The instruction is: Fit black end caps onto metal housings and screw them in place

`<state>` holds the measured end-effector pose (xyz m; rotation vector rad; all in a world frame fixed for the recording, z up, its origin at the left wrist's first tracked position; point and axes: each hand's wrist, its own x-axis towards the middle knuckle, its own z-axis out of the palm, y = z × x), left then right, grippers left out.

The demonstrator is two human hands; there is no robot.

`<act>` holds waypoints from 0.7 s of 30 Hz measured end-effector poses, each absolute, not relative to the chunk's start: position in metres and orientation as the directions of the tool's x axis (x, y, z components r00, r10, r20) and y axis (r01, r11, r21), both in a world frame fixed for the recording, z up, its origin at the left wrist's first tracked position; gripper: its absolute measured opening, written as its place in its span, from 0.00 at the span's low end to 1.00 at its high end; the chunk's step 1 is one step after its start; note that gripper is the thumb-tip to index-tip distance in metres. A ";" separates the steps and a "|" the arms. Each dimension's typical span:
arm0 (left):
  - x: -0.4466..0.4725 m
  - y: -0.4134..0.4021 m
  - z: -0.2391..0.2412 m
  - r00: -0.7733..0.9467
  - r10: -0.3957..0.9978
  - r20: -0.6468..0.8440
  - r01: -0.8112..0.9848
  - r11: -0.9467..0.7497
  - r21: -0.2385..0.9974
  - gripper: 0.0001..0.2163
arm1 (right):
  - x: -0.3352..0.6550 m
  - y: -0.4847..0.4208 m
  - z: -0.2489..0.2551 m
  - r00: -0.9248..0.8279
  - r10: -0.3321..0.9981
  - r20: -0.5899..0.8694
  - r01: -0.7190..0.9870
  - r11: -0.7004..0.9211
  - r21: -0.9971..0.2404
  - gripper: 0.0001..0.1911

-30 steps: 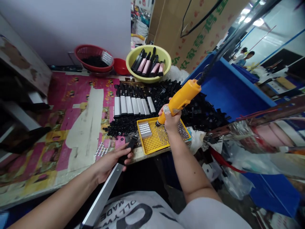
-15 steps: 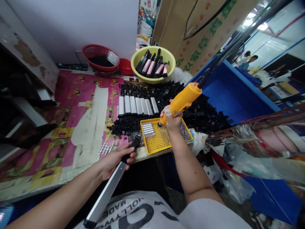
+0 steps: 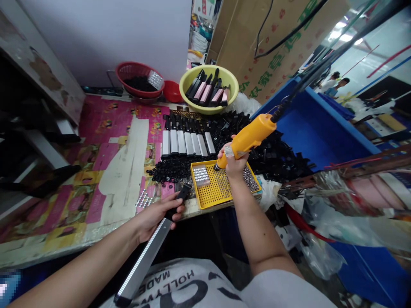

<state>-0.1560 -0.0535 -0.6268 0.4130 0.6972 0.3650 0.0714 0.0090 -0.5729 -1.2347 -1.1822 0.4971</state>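
Note:
My right hand [image 3: 235, 162] is wrapped round a yellow electric screwdriver [image 3: 252, 136], whose black tip points down at the yellow perforated tray [image 3: 207, 199]. Small screws [image 3: 250, 179] lie in the tray's right part, and a clear box with rows of shiny pieces [image 3: 201, 176] sits at its left. My left hand [image 3: 162, 214] is closed on the black end of a long silver bar-shaped part [image 3: 144, 261], which slants down towards my shirt. Beyond the tray, several similar silver parts with black ends [image 3: 186, 142] stand in a row among small black rings [image 3: 171, 170].
A yellow basin [image 3: 208, 109] with pink and black parts and a red basket [image 3: 139, 68] stand at the back. Loose black pieces [image 3: 282, 154] are heaped right of the tray, before a blue bin [image 3: 330, 128]. A cable hangs from above. Two people are in the far background.
The whole view has shifted slightly. The screwdriver remains over the tray in my right hand, and my left hand keeps the silver part in nearly the same pose.

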 end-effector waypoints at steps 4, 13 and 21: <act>-0.157 -0.054 -0.627 0.714 0.454 -0.532 -0.189 0.858 0.479 0.13 | 0.071 0.007 -0.566 0.377 0.819 0.433 0.226 0.372 -0.900 0.26; -0.156 -0.054 -0.628 0.709 0.452 -0.541 -0.184 0.859 0.477 0.14 | 0.074 0.010 -0.580 0.361 0.797 0.484 0.067 0.495 -0.866 0.22; -0.157 -0.055 -0.629 0.713 0.455 -0.533 -0.187 0.856 0.482 0.15 | 0.074 0.013 -0.578 0.324 0.801 0.504 0.055 0.516 -0.855 0.21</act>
